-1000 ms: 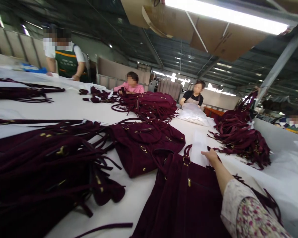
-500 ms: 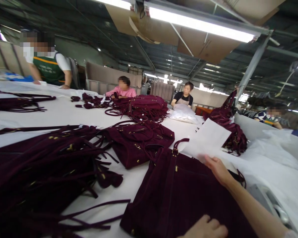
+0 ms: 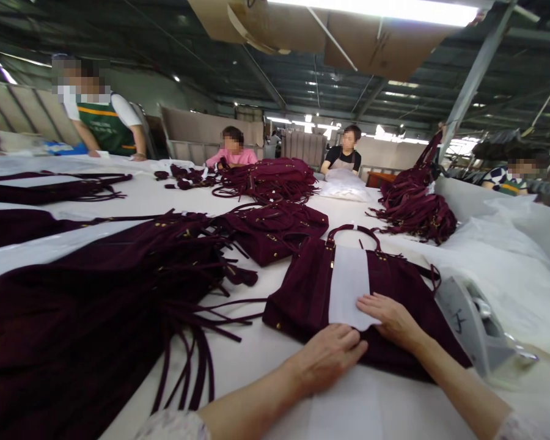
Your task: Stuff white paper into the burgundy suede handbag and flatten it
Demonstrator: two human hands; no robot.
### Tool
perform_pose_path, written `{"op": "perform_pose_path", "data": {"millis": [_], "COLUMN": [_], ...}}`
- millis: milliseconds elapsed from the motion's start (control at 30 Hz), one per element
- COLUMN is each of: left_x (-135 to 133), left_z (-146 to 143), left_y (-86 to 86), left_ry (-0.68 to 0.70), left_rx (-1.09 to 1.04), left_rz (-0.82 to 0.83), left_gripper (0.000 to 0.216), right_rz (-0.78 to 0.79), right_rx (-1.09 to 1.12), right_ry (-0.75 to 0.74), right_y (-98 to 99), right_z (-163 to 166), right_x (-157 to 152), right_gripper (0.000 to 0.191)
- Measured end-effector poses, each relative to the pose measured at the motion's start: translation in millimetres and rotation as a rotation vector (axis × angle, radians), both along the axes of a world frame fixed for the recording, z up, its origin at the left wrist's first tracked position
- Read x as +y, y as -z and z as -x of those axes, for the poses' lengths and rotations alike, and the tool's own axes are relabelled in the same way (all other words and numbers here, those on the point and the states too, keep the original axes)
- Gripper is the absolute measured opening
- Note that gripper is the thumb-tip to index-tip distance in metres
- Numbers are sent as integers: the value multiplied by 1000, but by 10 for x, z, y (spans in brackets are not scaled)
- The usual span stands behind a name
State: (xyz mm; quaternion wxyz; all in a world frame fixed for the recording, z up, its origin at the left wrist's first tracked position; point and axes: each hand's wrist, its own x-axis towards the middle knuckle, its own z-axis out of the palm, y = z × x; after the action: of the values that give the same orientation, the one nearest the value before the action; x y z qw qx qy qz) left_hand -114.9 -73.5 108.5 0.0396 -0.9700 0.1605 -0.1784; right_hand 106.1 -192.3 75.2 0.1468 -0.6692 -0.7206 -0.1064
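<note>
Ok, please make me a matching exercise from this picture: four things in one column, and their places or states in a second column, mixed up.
Things:
1. white paper sheet
2. left hand
3. right hand
4. grey tape dispenser

Places or states:
A. stands on the table, right of the bag
B. lies flat on the dark red bag
C. fingers on the sheet's near right corner
D. rests at the bag's near edge, below the sheet

Pairs: 1-B, 2-D, 3-C, 4-A
</note>
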Motion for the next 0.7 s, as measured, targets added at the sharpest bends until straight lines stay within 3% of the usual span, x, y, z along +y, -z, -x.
{"op": "perform_pose_path", "data": {"millis": [300,533,700], "left_x": [89,138,245], "left_z": [115,118,220], "left_y": [148,136,25], "left_ry": [-62,-28,66], "left_rx": [-321,-116,-45], "left_rz": [-101,-39,-6], "left_gripper": [16,22,29], "right_rz": [11,76,151], "right_rx": [-31,20,-11], "right_ry": [-25,-18,-124], "right_y": [-168,-240,-233], "right_z": [251,457,636], "right_x": [-154,-388,-732], "right_gripper": [58,53,68]}}
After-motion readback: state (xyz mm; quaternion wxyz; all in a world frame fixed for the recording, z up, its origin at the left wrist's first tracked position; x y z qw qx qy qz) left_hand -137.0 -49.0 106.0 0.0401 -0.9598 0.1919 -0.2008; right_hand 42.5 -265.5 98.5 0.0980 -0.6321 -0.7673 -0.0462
